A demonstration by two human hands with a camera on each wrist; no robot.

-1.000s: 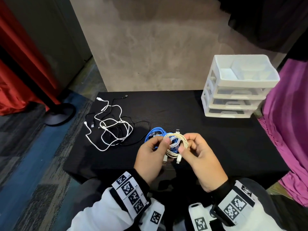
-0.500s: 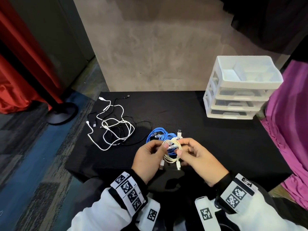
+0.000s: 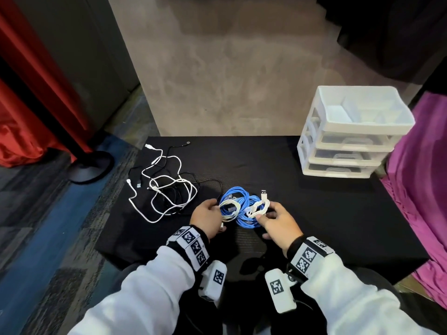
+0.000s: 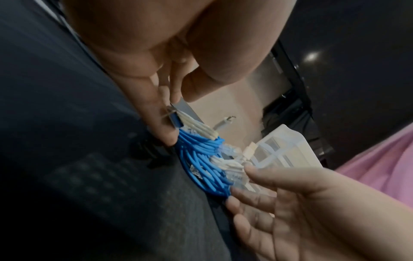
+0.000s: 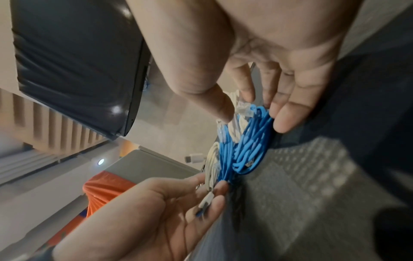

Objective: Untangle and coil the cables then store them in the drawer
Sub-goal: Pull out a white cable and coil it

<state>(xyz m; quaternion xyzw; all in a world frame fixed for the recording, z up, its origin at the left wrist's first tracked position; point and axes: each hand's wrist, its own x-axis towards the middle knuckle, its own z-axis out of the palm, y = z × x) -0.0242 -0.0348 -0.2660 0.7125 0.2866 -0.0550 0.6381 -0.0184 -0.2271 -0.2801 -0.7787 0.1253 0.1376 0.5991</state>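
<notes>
Two blue coiled cables [image 3: 238, 203] lie on the black table [image 3: 338, 213] near its front edge. My left hand [image 3: 216, 209] pinches a small cream cable coil [image 3: 229, 210] that rests on the left blue coil. My right hand [image 3: 263, 214] pinches a white cable coil [image 3: 258, 207] over the right blue coil, its USB plug pointing away. The left wrist view shows my fingers [image 4: 156, 113] on a plug beside the blue cables [image 4: 201, 159]. In the right wrist view the blue cables [image 5: 243, 146] sit between both hands. A white drawer unit [image 3: 350, 134] stands at the back right, drawers closed.
A tangle of white and black cables [image 3: 167, 187] lies on the table's left part. A purple cloth [image 3: 420, 177] hangs past the right edge. A red curtain [image 3: 29, 97] and a black stand base [image 3: 89, 165] are on the floor to the left.
Both hands held one pale bundle together above the blue coils. They have since moved apart and down, each holding a small pale coil against the blue cables.
</notes>
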